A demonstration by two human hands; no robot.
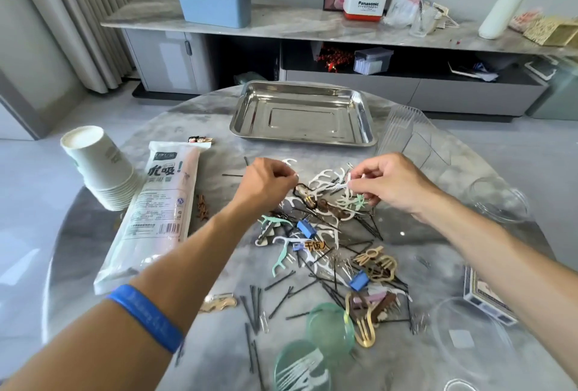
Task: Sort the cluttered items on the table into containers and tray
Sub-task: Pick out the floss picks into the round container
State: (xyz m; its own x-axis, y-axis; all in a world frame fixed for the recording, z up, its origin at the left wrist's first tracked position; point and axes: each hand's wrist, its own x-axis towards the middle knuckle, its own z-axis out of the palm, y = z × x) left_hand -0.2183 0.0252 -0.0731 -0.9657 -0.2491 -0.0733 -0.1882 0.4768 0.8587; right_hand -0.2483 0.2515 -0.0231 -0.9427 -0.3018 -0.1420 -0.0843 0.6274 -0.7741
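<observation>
On a round grey marble table (194, 115), with a steel tray (301, 134) at twelve o'clock, left hand (269, 182) and right hand (387, 182) each pinch light, springy white plastic floss picks (325, 178), best gripped by their thin handles.

tray (302, 137) behind clutter pile (325, 243), cup stack (100, 168) left

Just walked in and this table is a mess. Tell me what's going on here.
A person is sorting a heap of small items, floss picks, hairpins and clips, on a round table. Both hands are over the far edge of the heap: the left hand and right hand each pinch white floss picks. The metal tray behind the heap holds nothing yet. Paper cups and a bag of straws lie to the left.
</observation>
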